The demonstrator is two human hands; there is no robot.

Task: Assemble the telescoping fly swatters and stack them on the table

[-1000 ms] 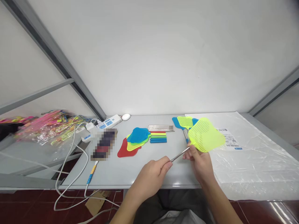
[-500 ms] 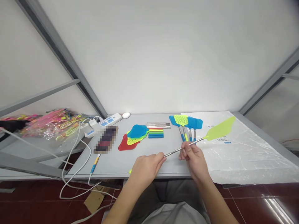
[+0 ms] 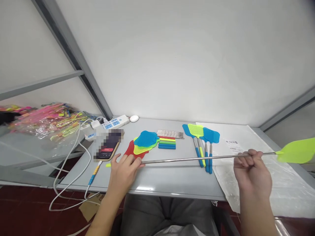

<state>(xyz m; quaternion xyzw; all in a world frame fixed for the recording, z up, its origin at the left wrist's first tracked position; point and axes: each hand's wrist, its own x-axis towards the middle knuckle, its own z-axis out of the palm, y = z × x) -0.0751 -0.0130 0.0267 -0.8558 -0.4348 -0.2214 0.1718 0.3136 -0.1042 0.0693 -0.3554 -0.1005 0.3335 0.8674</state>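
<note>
The yellow-green fly swatter's (image 3: 294,150) telescopic steel shaft (image 3: 197,159) now extends far longer, with the left hand (image 3: 122,173) and right hand (image 3: 252,173) drawn well apart.

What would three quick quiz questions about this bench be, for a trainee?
1. Which hand closes around the steel rod of the yellow-green fly swatter?
2. True or false: the red swatter head lies beneath the blue swatter head.
3. Which four colours show in the stack of handle grips?

Key: 1. The right hand. 2. True. 3. Red, yellow, green and blue.
</note>
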